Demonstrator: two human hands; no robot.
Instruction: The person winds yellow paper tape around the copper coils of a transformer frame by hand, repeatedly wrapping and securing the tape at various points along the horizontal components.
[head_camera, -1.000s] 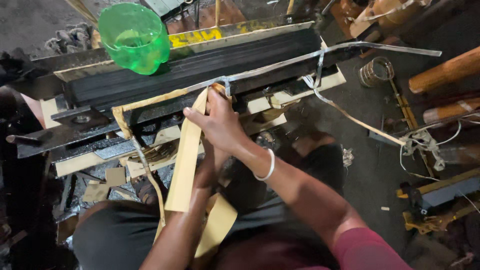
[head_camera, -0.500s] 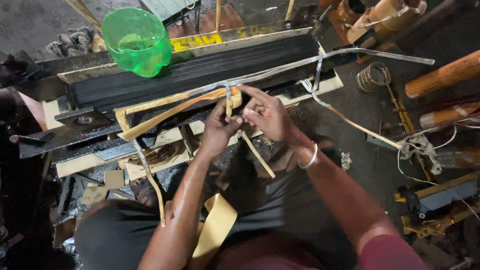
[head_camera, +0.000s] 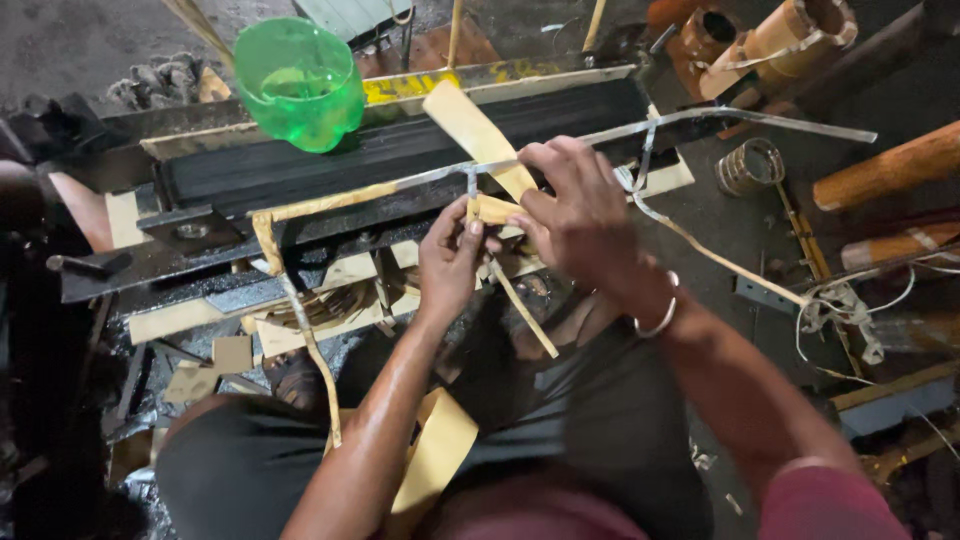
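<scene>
While your left hand (head_camera: 452, 262) pinches the tan strip (head_camera: 478, 135) low against the thin metal blade (head_camera: 640, 130), your right hand (head_camera: 580, 205) clamps it higher, beside the dark block (head_camera: 400, 155) under the green bottle (head_camera: 298, 82).

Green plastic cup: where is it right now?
Head view, upper left: the green plastic cup sits on the long black bar, left of and beyond both hands, near the yellow-painted strip.

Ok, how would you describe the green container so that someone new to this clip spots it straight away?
Start at the long black metal frame running across the top of the view, above the person's right hand and left hand. The green container sits on its upper left part. It is the only translucent bright green thing there, a cut-off plastic bottle bottom among dull wood and metal.
</scene>
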